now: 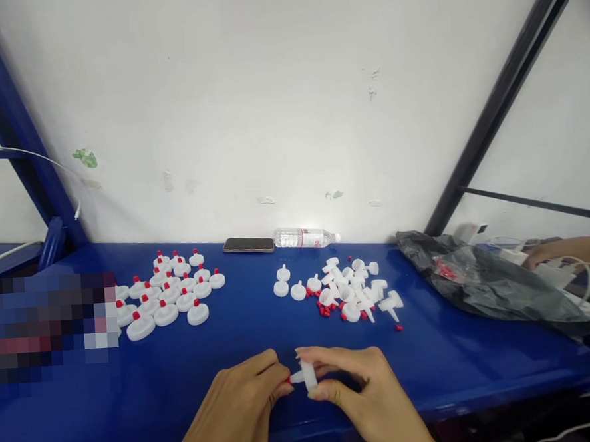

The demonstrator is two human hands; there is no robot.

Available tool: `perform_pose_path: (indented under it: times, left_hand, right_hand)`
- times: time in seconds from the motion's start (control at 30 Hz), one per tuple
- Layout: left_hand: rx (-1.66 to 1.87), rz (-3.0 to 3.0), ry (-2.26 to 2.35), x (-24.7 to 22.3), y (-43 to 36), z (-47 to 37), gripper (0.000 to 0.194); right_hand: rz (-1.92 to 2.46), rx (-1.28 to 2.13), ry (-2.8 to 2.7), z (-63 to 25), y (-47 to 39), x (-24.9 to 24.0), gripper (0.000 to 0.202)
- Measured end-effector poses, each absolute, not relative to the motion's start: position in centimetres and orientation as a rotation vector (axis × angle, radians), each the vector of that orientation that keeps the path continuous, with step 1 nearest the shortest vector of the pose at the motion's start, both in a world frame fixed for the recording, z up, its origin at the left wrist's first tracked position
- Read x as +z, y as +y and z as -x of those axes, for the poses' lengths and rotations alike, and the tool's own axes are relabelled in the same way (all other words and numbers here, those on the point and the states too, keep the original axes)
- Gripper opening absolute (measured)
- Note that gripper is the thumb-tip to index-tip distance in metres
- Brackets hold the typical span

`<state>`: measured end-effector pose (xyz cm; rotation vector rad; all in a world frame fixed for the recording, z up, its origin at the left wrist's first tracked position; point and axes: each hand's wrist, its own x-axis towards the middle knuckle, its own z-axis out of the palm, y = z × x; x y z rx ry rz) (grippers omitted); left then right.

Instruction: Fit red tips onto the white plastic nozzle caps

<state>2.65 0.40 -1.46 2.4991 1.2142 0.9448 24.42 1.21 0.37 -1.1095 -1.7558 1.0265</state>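
In the head view, at the bottom centre of the frame, the left hand (248,392) is nearly closed, thumb and finger pinching a small red tip cap (287,380). Just beside it, the right hand (359,385) is half curled, gripping a white nozzle lid (309,376) by its rim between thumb and fingers. That lid is turned on its side, nozzle pointing left to the red tip cap. On the blue table (246,324), red-capped nozzle lids (165,315) stand upright at centre left. Right of centre lie uncapped nozzle lids (351,312), many tipped over, among loose red caps (398,328). Behind, at mid-frame, a smartphone (248,244) lies beside a clear plastic bottle (301,238). A dark plastic bag (494,292) spreads at the right.
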Motion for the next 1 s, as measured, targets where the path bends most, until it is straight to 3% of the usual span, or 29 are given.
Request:
perform_pose_path:
  times: [0.13, 0.33, 0.73, 1.0]
  left_hand:
    - [0.971, -2.498, 1.189, -0.9, 0.2, -3.0, 0.033]
    - [0.953, -2.492, 1.168, -1.4, 0.3, -3.0, 0.034]
    - [1.009, -1.883, 1.359, 1.9, -0.2, -3.1, 0.035]
    - [0.851, -2.22, 1.742, 3.7, 0.9, 3.2, 0.027]
  right_hand:
    - [1.032, 1.064, -1.744, -24.4, 1.1, 0.6, 0.048]
    - [1.035, 1.107, -1.735, -24.4, 0.8, 0.8, 0.038]
    - [1.152, 1.011, -1.868, -24.5, 1.3, 0.0, 0.029]
    - [1.182, 0.943, -1.906, -24.3, 1.2, 0.1, 0.026]
